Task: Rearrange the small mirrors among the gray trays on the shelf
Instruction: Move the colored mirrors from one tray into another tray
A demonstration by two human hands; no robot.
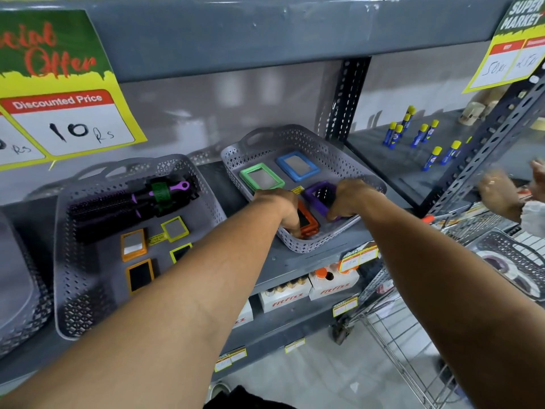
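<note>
Two gray perforated trays stand on the shelf. The right tray [306, 137] holds a green-framed mirror [261, 178] and a blue-framed mirror [298, 165] lying flat. Inside its front part my left hand [283, 206] grips an orange-framed mirror [307, 221], and my right hand [351, 199] grips a purple-framed mirror [317, 193] tilted up on edge. The left tray [88, 302] carries two orange-framed mirrors [134, 245], two yellow-green-framed mirrors [174, 229] and black-and-purple hairbrushes [129, 203].
Another person's hands [498, 193] reach in at the right above a wire shopping cart [413, 335]. Blue and yellow tubes [421, 135] stand on the neighbouring shelf. A steel upright [343, 98] divides the shelves. Boxes [295, 293] sit on the shelf below. Price signs [59, 93] hang above.
</note>
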